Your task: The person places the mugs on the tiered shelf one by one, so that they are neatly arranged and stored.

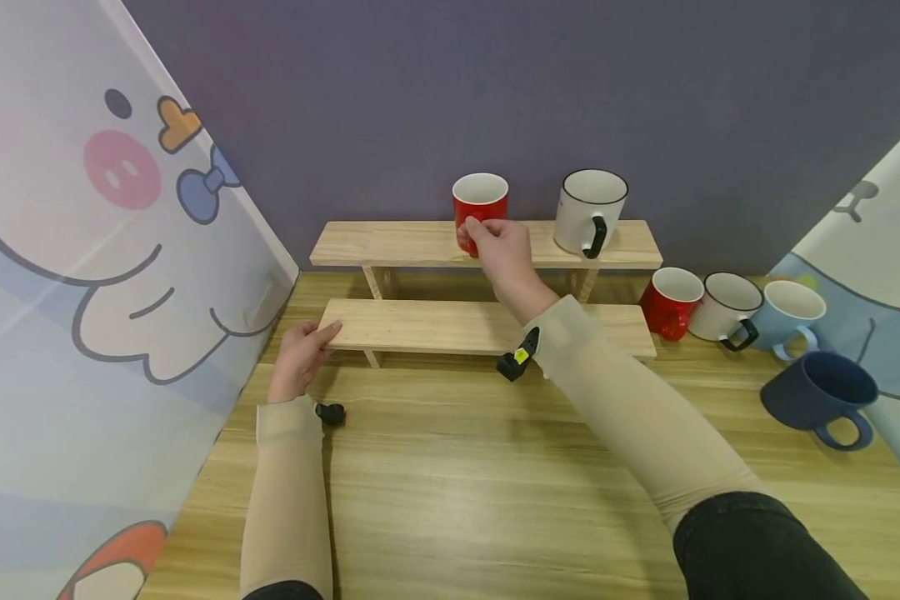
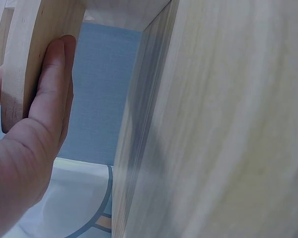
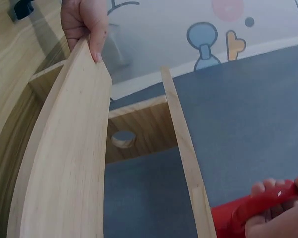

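At the left end of the two-tier wooden shelf, my left hand grips the lower board, thumb on top. In the left wrist view the fingers of that hand lie along the underside of the board. A red mug stands upright on the upper board, and my right hand pinches its handle. The right wrist view shows the red handle between finger and thumb. To its right on the same board is a white mug with a black rim and handle.
Right of the shelf, on the wood-grain table, another red mug, a white mug with a black handle and a light blue mug stand close together. A dark blue mug is nearer. A grey wall rises behind.
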Demonstrator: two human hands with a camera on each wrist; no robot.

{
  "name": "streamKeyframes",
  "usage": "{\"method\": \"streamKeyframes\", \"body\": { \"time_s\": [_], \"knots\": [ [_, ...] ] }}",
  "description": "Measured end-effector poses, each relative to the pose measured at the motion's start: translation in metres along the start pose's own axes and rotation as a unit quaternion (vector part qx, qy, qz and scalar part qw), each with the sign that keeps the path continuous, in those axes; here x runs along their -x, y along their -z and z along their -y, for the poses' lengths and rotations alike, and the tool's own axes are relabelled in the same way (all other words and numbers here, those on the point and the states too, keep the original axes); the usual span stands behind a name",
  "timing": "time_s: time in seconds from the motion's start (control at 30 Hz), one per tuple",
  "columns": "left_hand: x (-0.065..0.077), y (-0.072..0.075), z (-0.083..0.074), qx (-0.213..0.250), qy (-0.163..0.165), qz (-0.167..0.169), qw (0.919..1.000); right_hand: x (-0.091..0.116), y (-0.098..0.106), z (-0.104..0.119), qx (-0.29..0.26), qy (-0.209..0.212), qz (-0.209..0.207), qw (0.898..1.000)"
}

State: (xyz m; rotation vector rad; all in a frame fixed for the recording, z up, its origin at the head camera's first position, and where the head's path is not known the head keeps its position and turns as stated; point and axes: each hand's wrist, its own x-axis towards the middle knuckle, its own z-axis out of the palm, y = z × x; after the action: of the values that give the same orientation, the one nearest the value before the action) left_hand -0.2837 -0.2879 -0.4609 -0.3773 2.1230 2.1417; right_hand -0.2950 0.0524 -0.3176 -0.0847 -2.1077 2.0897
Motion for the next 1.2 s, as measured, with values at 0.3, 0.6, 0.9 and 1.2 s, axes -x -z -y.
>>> {"method": "streamKeyframes", "body": {
  "time_s": [0.3, 0.6, 0.9, 1.2],
  "knots": [
    [0.001, 0.003, 0.000, -0.011, 0.007, 0.002, 0.9999, -0.002, 0.007, 0.001, 0.003, -0.006, 0.031, 1.000],
    [0.001, 0.002, 0.000, -0.001, 0.005, -0.004, 1.0000, -0.004, 0.013, 0.001, 0.035, -0.001, 0.041, 0.999],
    [0.002, 0.003, -0.001, -0.007, 0.006, -0.002, 1.0000, -0.001, 0.024, 0.000, 0.095, 0.051, 0.037, 0.993],
    [0.000, 0.004, 0.001, -0.006, 0.011, -0.002, 0.9999, 0.018, 0.042, 0.008, 0.118, 0.109, 0.032, 0.986]
  ]
}}
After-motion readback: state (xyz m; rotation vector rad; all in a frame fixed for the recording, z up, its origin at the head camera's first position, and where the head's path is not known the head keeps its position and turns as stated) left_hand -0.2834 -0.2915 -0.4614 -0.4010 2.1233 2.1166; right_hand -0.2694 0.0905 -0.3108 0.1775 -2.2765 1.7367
